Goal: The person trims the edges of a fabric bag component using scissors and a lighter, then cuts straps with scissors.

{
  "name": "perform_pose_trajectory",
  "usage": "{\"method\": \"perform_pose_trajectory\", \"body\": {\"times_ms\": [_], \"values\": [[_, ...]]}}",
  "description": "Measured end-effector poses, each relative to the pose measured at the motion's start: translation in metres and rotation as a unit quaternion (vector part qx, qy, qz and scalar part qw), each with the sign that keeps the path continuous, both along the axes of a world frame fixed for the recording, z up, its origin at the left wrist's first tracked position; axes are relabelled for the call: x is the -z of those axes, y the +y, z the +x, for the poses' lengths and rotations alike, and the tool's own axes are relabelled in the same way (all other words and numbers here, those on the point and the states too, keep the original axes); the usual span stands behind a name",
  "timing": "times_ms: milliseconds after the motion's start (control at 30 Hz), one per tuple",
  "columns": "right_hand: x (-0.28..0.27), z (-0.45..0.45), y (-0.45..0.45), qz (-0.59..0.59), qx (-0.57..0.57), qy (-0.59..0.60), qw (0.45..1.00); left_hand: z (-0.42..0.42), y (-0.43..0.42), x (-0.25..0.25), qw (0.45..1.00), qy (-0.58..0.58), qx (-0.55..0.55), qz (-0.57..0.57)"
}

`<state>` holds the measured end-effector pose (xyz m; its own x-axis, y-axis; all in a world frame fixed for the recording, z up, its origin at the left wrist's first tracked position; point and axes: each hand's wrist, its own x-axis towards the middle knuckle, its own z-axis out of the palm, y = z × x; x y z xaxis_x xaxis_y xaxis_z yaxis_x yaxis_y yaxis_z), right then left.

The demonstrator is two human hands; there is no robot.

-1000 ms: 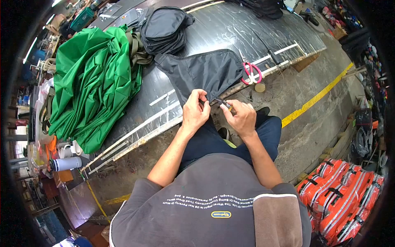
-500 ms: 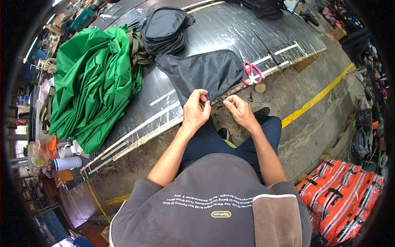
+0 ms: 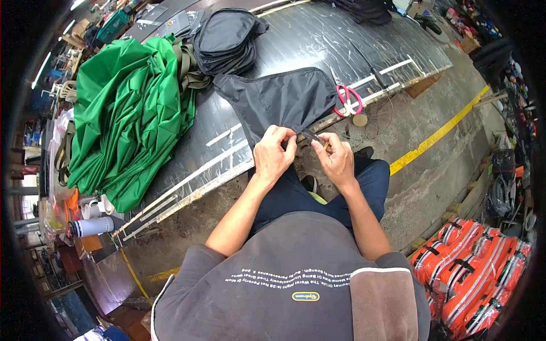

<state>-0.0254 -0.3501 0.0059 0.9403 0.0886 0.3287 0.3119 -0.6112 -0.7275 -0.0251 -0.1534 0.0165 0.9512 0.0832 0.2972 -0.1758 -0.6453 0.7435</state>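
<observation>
A black fabric piece [image 3: 281, 99] lies on the table's near edge, its lower corner drawn toward me. My left hand [image 3: 274, 154] is closed in a pinch on that corner. Just to the right, my right hand [image 3: 335, 162] grips a small dark, narrow item [image 3: 309, 134] with a yellow bit [image 3: 326, 146] showing at the fingers. Its far end points at the fabric corner by my left fingertips; its exact kind is too small to tell. Pink-handled scissors [image 3: 348, 102] rest beside the fabric's right side, touched by neither hand.
Bunched green fabric [image 3: 133, 113] covers the table's left part. Behind the black piece is a stack of black fabric pieces [image 3: 226, 42]. A dark pointed tool [image 3: 378, 78] lies near the table edge. Orange bags [image 3: 472, 273] are piled on the floor at right.
My right hand has shifted slightly and now shows the dark item with its yellow bit between the fingers. My left fingers have closed more over the fabric corner.
</observation>
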Motion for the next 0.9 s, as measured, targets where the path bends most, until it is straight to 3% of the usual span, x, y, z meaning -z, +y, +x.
{"method": "perform_pose_trajectory", "body": {"times_ms": [100,333,467,533,667,833,900], "values": [[-0.006,-0.001,0.001,-0.026,-0.002,-0.050,0.998,-0.001,-0.001,0.005,0.998,-0.020,-0.031,-0.054],[0.008,0.002,0.003,-0.011,0.017,-0.050,0.999,0.002,-0.001,-0.003,0.994,-0.061,0.019,0.089],[0.003,0.003,0.003,-0.010,0.013,-0.065,0.998,0.013,0.010,-0.007,0.998,-0.040,-0.001,0.041],[-0.004,0.005,0.003,-0.008,0.005,-0.082,0.997,0.025,0.028,0.004,0.985,0.140,0.019,-0.097],[-0.013,0.006,0.012,0.008,-0.019,-0.091,0.996,0.035,0.046,-0.004,0.879,0.236,0.087,-0.404],[-0.023,0.000,0.032,0.051,-0.016,-0.112,0.992,0.033,0.054,-0.026,0.791,0.290,0.112,-0.527],[-0.027,-0.001,0.038,0.082,-0.008,-0.106,0.991,0.030,0.045,-0.030,0.787,0.275,0.086,-0.545]]}}
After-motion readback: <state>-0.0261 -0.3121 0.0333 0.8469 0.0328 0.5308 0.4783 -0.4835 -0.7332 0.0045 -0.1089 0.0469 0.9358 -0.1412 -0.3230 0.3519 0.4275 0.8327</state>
